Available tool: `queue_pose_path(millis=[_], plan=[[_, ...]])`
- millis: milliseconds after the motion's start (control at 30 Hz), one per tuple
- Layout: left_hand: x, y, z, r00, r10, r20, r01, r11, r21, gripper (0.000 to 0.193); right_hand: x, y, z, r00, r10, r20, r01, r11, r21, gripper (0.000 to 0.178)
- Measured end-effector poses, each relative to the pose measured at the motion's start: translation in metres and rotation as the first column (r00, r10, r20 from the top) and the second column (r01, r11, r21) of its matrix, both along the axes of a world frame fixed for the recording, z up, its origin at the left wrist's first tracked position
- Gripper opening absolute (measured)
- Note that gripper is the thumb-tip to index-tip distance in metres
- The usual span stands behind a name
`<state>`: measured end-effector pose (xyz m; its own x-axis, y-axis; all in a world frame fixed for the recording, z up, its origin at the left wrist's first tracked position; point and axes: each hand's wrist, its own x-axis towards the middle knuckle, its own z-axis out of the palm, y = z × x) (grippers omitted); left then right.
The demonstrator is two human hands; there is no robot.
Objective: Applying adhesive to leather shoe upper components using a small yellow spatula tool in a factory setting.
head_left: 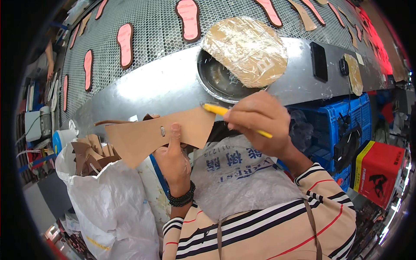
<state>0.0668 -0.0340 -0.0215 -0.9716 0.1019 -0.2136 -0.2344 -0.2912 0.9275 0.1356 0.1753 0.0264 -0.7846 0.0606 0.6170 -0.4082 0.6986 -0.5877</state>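
Tan leather-look panel [141, 135] is held up at 9 o'clock from centre, pinched by the left hand [173, 167], thumb on top, fingers mostly hidden below. A yellow-handled tool [216, 109] is gripped by the curled right hand [262, 119], tip right by the panel's 2 o'clock corner. Metal bowl [212, 78] is partly covered by plastic-wrapped cardboard [249, 50] around 12.

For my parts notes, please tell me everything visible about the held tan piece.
The tan piece is a thin, leather-like sheet with slanted ends, a curved lower edge and a small dark mark near its middle. The left hand grips it by the metal table's near edge, thumb on its face. The yellow tool in the right hand touches or nearly touches its upper right corner.
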Motion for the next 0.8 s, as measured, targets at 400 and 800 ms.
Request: queue_pose_path(millis=[400,800], plan=[[0.008,0.014,0.011,0.998,0.043,0.048,-0.047,0.995,0.089,0.054,0.003,0.003,-0.002,0.999,-0.011,0.043,0.017,0.989,-0.145,0.015],[-0.018,0.025,-0.008,0.996,0.056,0.074,-0.072,0.971,0.228,0.052,0.012,0.010,-0.001,0.996,0.007,0.083,0.007,0.985,-0.173,0.013]])
